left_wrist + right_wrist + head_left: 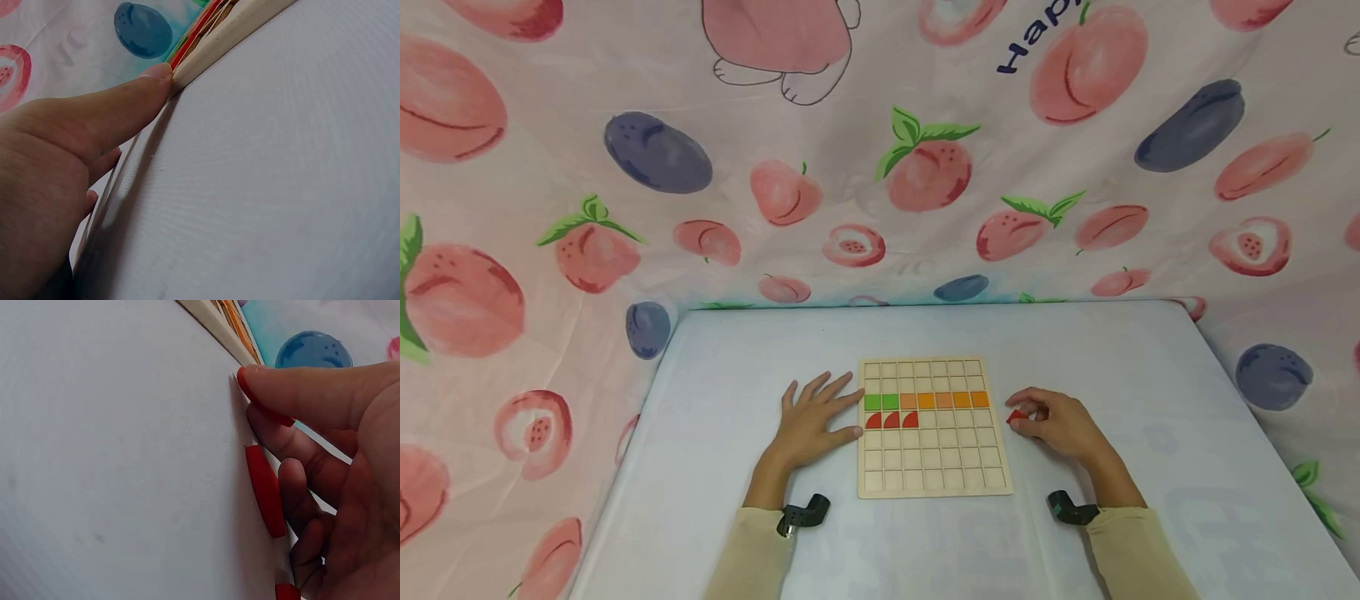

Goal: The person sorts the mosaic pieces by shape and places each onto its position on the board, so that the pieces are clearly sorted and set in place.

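A wooden grid board [951, 437] lies on the table with a row of green squares [882, 402] and orange squares [944, 401]. Under that row sit red quarter-round pieces [891, 420] at the left. My left hand [808, 425] is spread flat, its thumb and a fingertip touching the board's left edge. Just right of the board, my right hand [1056, 423] pinches a red piece [269, 409] between thumb and finger. A second red piece [265, 490] shows beside the curled fingers in the right wrist view, and another red piece [287, 592] lower down; whether those fingers hold them I cannot tell.
The white table [925, 550] surrounds the board. Behind it hangs a fruit-patterned cloth [835, 142], which also runs down both sides. A black wrist camera [805, 514] is worn on the left wrist and another black wrist camera [1071, 508] on the right.
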`<action>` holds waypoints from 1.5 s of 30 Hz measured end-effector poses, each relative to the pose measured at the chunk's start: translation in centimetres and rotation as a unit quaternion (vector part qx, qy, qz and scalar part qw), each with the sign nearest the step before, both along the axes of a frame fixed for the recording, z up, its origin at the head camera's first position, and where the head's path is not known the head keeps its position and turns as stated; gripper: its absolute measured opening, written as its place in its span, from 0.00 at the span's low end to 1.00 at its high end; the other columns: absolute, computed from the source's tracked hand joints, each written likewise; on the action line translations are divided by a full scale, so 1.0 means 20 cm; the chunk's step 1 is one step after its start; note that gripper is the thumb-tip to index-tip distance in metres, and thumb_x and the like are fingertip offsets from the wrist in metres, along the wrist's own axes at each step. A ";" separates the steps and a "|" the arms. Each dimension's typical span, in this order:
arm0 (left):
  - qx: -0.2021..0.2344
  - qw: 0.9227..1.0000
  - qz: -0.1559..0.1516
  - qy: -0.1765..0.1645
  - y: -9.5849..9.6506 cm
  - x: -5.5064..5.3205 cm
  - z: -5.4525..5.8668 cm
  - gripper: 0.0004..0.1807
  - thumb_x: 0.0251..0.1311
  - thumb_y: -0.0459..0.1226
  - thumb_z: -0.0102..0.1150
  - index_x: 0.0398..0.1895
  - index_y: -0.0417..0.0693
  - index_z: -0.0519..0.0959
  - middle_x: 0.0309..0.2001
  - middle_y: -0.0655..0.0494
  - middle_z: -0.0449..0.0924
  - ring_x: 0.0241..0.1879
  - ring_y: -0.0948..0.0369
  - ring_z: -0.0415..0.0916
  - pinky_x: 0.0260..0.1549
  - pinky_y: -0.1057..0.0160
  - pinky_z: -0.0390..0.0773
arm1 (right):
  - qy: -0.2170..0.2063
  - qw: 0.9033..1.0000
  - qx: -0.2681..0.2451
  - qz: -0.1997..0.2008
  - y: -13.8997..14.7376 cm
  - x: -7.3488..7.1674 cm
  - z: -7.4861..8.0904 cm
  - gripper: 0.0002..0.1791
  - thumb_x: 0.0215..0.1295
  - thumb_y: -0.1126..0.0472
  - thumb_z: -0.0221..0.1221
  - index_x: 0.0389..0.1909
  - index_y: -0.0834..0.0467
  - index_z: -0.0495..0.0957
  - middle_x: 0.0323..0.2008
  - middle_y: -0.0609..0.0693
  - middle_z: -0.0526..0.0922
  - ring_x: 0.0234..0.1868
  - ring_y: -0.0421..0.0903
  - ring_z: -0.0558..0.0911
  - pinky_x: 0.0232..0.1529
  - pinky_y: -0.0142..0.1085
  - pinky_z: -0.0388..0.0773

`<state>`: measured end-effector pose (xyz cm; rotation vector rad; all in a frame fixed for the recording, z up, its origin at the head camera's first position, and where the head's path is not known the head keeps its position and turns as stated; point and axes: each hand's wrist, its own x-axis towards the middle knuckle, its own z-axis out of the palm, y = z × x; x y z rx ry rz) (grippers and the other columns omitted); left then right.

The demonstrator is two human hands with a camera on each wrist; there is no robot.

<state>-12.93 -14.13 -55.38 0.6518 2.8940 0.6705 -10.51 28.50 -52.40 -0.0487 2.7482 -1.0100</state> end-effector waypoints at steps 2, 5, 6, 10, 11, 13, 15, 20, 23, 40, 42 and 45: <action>-0.001 1.000 0.000 0.001 0.00 0.00 0.00 0.37 0.62 0.66 0.57 0.74 0.73 0.68 0.81 0.66 0.55 0.82 0.51 0.45 0.73 0.30 0.34 | -0.007 1.000 -0.002 -0.005 -0.01 0.00 0.00 0.11 0.62 0.55 0.70 0.45 0.50 0.86 0.32 0.44 0.85 0.32 0.45 0.72 0.32 0.35 0.66; -0.003 1.000 0.001 0.004 0.00 0.00 -0.01 0.37 0.62 0.66 0.57 0.74 0.73 0.68 0.81 0.66 0.55 0.82 0.51 0.45 0.73 0.30 0.34 | -0.015 1.000 -0.007 -0.011 -0.02 0.00 0.01 0.08 0.63 0.55 0.69 0.41 0.50 0.86 0.31 0.44 0.85 0.32 0.45 0.73 0.34 0.36 0.68; -0.003 1.000 0.001 0.005 0.00 0.00 -0.01 0.37 0.62 0.66 0.57 0.74 0.73 0.68 0.81 0.66 0.55 0.82 0.51 0.45 0.73 0.30 0.34 | -0.018 1.000 -0.014 -0.015 -0.02 0.00 0.02 0.07 0.62 0.55 0.69 0.40 0.51 0.85 0.31 0.45 0.85 0.32 0.45 0.74 0.34 0.36 0.70; -0.003 1.000 0.001 0.007 0.00 0.00 -0.01 0.37 0.63 0.66 0.56 0.74 0.74 0.68 0.81 0.66 0.55 0.82 0.51 0.45 0.73 0.30 0.34 | -0.025 0.997 -0.060 -0.040 -0.04 -0.01 0.03 0.10 0.63 0.57 0.69 0.41 0.54 0.81 0.32 0.49 0.86 0.30 0.46 0.78 0.30 0.36 0.76; -0.001 1.000 0.001 0.008 0.00 0.00 -0.01 0.36 0.62 0.66 0.57 0.74 0.73 0.68 0.81 0.66 0.55 0.82 0.51 0.45 0.73 0.30 0.34 | -0.026 0.996 -0.072 -0.045 -0.05 -0.01 0.04 0.11 0.63 0.57 0.68 0.44 0.55 0.81 0.33 0.50 0.87 0.29 0.46 0.78 0.29 0.36 0.77; 0.002 1.000 0.000 0.008 0.00 0.00 0.00 0.37 0.62 0.66 0.57 0.74 0.73 0.69 0.81 0.66 0.55 0.82 0.51 0.45 0.73 0.30 0.34 | -0.023 0.995 -0.087 -0.052 -0.07 -0.01 0.05 0.13 0.65 0.58 0.67 0.49 0.54 0.82 0.37 0.53 0.86 0.29 0.45 0.78 0.26 0.35 0.77; 0.003 1.000 0.000 0.008 0.00 0.00 0.00 0.37 0.62 0.66 0.57 0.74 0.72 0.69 0.81 0.65 0.56 0.82 0.51 0.46 0.73 0.29 0.35 | -0.012 0.994 -0.094 -0.047 -0.09 0.00 0.06 0.15 0.67 0.59 0.66 0.53 0.55 0.84 0.42 0.55 0.86 0.31 0.45 0.77 0.26 0.34 0.76; -0.004 1.000 0.000 0.002 0.00 0.00 0.00 0.37 0.63 0.67 0.56 0.75 0.73 0.68 0.81 0.66 0.55 0.82 0.51 0.45 0.73 0.30 0.34 | 0.024 0.993 -0.107 -0.042 -0.15 -0.01 0.07 0.09 0.68 0.60 0.65 0.47 0.57 0.85 0.40 0.53 0.88 0.37 0.46 0.78 0.38 0.34 0.74; -0.006 1.000 0.000 -0.001 0.00 0.00 -0.01 0.37 0.63 0.67 0.56 0.75 0.74 0.67 0.81 0.66 0.55 0.82 0.51 0.44 0.73 0.30 0.34 | 0.025 0.990 -0.131 -0.044 -0.19 -0.02 0.07 0.07 0.67 0.60 0.67 0.42 0.57 0.84 0.34 0.52 0.88 0.37 0.46 0.80 0.39 0.34 0.75; -0.001 1.000 -0.001 0.002 0.00 0.00 -0.01 0.37 0.62 0.66 0.56 0.74 0.74 0.68 0.81 0.67 0.55 0.82 0.51 0.45 0.73 0.30 0.34 | -0.013 0.981 -0.195 -0.008 -0.42 -0.06 0.06 0.11 0.64 0.59 0.69 0.45 0.58 0.86 0.40 0.53 0.90 0.36 0.44 0.85 0.40 0.32 0.81; 0.000 1.000 -0.001 0.002 0.00 0.00 0.00 0.37 0.62 0.66 0.56 0.74 0.74 0.68 0.81 0.67 0.55 0.82 0.51 0.45 0.73 0.30 0.34 | -0.012 0.982 -0.189 -0.005 -0.44 -0.06 0.06 0.10 0.64 0.59 0.69 0.45 0.57 0.86 0.40 0.52 0.90 0.36 0.43 0.86 0.40 0.32 0.81; -0.003 1.000 0.000 0.002 0.00 0.00 -0.01 0.37 0.62 0.67 0.56 0.74 0.74 0.68 0.81 0.67 0.55 0.82 0.51 0.44 0.73 0.30 0.33 | -0.018 0.981 -0.195 -0.004 -0.48 -0.07 0.05 0.10 0.63 0.59 0.70 0.43 0.56 0.87 0.38 0.50 0.91 0.36 0.43 0.86 0.41 0.32 0.82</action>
